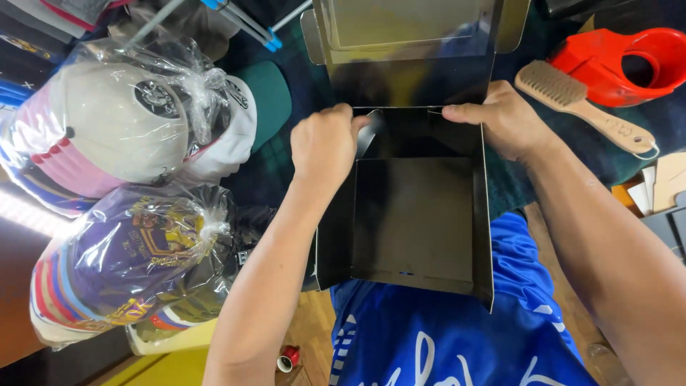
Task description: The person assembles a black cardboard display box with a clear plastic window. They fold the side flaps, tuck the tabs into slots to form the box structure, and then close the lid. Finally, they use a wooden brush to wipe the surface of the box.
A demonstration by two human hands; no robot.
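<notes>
2 hands grip a black cardboard box (414, 221): left hand (323, 143) pinching one flap, right hand (500, 118) clasping the opposite wall.

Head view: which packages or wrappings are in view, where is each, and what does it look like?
Black cardboard box: centre, open, held by left hand and right hand.
Clear plastic bag: upper left, knotted, over a cream cap.
Second clear bag: lower left, over a purple cap.

Matt black cardboard box (414, 221), crinkly glossy clear plastic around cloth caps (121, 121), bare wooden brush (582, 104) with pale bristles, shiny smooth red plastic holder (629, 64), sheeny blue cloth shorts (457, 336).
</notes>
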